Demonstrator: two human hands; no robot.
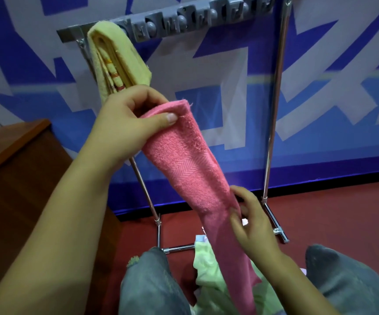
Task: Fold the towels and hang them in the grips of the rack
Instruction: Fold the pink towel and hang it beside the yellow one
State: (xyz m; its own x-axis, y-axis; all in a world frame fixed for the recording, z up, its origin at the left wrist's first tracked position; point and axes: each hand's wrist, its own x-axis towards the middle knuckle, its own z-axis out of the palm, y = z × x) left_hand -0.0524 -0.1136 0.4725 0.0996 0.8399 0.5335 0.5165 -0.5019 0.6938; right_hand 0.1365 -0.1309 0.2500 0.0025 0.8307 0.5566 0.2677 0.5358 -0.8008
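A pink towel (188, 160), folded into a long strip, slants from upper left to lower right in front of me. My left hand (127, 126) pinches its upper end between thumb and fingers. Lower down, my right hand (250, 217) holds the strip's right edge with curled fingers. A folded yellow towel (118, 60) hangs from the leftmost grip of the grey grip bar (184, 21) on the metal rack (275, 105). The other grips on the bar hold nothing.
A pale green towel (209, 269) lies on my lap between my knees. A brown wooden cabinet (20, 169) stands at the left. The rack's base bars (179, 248) rest on the red floor, before a blue and white wall.
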